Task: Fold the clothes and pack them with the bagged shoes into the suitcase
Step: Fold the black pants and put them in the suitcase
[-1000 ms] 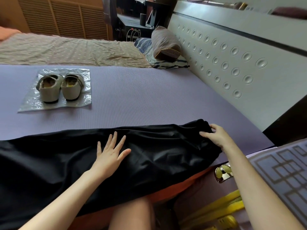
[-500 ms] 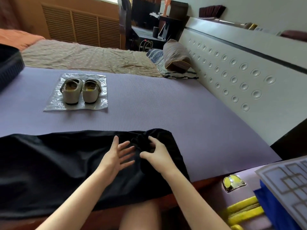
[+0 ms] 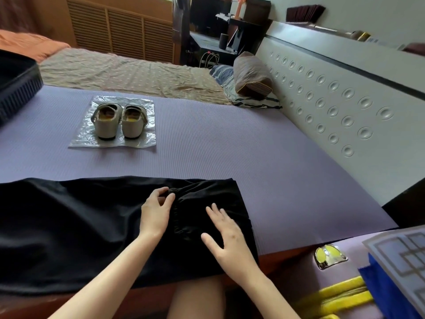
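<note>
The garment (image 3: 80, 226) stretched long leftward; the left grip (image 3: 155, 210), nearer, seemingly pinched its fold, while the right grip (image 3: 226, 236) lay spread flat.

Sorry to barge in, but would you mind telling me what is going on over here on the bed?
A person is folding a black garment spread on a purple mat. The left hand pinches a gather of the fabric, while the right hand lies flat on the garment's doubled-over right end. Farther back, the shoes stand on top of a clear plastic bag, not inside it. What looks like the suitcase shows at the left edge.
</note>
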`<state>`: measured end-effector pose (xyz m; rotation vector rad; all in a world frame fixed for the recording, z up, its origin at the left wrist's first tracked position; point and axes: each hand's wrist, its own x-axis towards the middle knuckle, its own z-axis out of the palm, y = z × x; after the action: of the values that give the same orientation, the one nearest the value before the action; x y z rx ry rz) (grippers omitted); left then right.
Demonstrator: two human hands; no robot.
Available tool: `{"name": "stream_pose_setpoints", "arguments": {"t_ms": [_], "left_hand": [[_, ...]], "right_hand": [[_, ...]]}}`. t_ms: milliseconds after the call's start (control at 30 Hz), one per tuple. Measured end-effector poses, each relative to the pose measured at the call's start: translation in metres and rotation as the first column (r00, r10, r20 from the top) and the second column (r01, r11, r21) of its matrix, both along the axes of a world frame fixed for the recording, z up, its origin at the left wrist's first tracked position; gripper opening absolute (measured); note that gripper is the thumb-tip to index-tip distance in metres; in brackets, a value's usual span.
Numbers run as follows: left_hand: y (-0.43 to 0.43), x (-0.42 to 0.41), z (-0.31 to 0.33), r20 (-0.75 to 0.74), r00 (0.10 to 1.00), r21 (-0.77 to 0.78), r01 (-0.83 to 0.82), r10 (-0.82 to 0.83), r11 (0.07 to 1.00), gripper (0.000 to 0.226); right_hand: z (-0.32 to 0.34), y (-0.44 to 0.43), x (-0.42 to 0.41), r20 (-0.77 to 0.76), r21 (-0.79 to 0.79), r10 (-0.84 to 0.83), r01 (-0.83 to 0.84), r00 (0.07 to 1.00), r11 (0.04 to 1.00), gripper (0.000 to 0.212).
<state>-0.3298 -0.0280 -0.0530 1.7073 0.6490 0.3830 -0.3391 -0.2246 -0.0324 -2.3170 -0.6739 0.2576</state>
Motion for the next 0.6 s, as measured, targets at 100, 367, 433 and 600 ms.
{"name": "stream_pose_setpoints", "arguments": {"t_ms": [100, 367, 433, 600], "left_hand": [[0.003, -0.002, -0.002, -0.08, 0.997, 0.281, 0.021, 0.002, 0.959, 0.038], [-0.003, -0.004, -0.001, -0.019, 0.992, 0.354, 0.124, -0.125, 0.927, 0.042], [0.004, -0.001, 0.002, -0.002, 0.998, 0.273, 0.068, -0.07, 0.96, 0.03], [0.015, 0.005, 0.004, -0.004, 0.998, 0.225, 0.062, -0.063, 0.972, 0.013]], "right_hand": [[-0.025, -0.02, 0.001, 0.081, -0.349, 0.119, -0.083, 0.99, 0.933, 0.078], [-0.046, -0.024, 0.003, 0.234, -0.237, 0.161, -0.105, 0.959, 0.966, 0.063], [-0.05, -0.022, 0.003, 0.286, -0.146, 0.125, -0.085, 0.95, 0.986, 0.054], [-0.057, -0.016, -0.001, 0.443, -0.089, 0.104, -0.072, 0.891, 0.993, 0.041]]}}
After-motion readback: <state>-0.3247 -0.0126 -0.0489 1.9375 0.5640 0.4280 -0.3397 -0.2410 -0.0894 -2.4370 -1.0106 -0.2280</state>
